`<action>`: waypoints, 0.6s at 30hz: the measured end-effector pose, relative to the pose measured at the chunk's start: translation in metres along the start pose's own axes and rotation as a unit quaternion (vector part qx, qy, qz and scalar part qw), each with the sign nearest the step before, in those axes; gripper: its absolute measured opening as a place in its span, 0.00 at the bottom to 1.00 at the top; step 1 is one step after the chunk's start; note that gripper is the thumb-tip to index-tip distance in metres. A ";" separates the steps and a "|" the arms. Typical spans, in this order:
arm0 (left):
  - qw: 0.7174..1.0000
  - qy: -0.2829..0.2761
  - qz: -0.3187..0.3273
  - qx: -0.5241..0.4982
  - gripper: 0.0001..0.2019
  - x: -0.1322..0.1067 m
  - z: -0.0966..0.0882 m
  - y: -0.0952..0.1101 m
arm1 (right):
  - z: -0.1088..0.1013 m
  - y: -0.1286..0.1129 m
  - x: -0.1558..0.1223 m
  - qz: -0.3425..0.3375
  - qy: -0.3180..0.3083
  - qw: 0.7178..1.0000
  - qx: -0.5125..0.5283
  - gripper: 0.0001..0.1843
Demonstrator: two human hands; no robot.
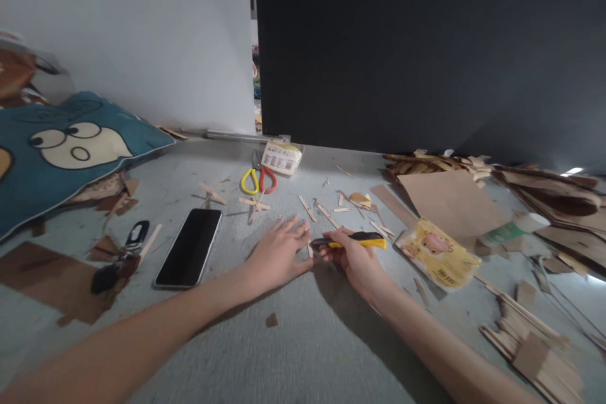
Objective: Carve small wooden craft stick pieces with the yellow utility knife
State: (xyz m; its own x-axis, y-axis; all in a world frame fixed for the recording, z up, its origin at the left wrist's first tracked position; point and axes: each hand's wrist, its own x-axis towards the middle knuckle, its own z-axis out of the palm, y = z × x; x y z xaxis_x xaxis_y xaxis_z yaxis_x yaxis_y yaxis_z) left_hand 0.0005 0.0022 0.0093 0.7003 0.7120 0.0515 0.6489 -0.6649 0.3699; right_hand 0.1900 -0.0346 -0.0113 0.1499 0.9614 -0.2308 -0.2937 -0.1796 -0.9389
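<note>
My right hand [353, 259] is closed around a yellow and black utility knife [372, 240], its tip pointing left toward my other hand. My left hand [279, 252] lies flat on the grey surface with fingers stretched out. A short piece of wooden stick [310, 249] lies between the two hands, by the left fingertips and the knife tip. Just beyond are more wooden sticks [326, 216], some cut short. Crossed sticks [255, 205] rest ahead of my left hand, below scissors [258, 181] with one yellow and one red handle.
A phone [189, 249] and keys [118, 259] lie at left, near a blue cushion [80, 145]. A yellow packet [438, 252], brown cardboard [454, 205] and a cup [516, 227] are at right. A white packet [283, 158] sits ahead, before a dark panel [426, 50].
</note>
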 end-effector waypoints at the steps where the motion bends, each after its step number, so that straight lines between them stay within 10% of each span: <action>1: 1.000 0.002 0.000 -0.005 0.28 0.000 0.000 0.000 | 0.000 0.000 0.001 0.014 0.001 1.000 0.015 0.07; 7: 1.000 0.021 -0.001 -0.022 0.27 0.000 0.001 -0.003 | -0.009 -0.007 -0.002 -0.093 -0.036 0.993 -0.067 0.15; 18: 0.999 0.039 0.003 -0.034 0.25 -0.001 0.007 -0.006 | -0.012 -0.002 -0.015 -0.292 -0.086 0.873 -0.381 0.13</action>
State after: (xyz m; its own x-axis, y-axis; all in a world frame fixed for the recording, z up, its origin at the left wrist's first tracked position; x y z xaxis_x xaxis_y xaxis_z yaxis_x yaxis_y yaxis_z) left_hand -0.0025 0.0036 0.0008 0.6773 0.7251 0.1242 0.6211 -0.6541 0.4317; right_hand 0.2001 -0.0515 -0.0088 -0.0986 0.9406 0.3249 0.5081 0.3284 -0.7963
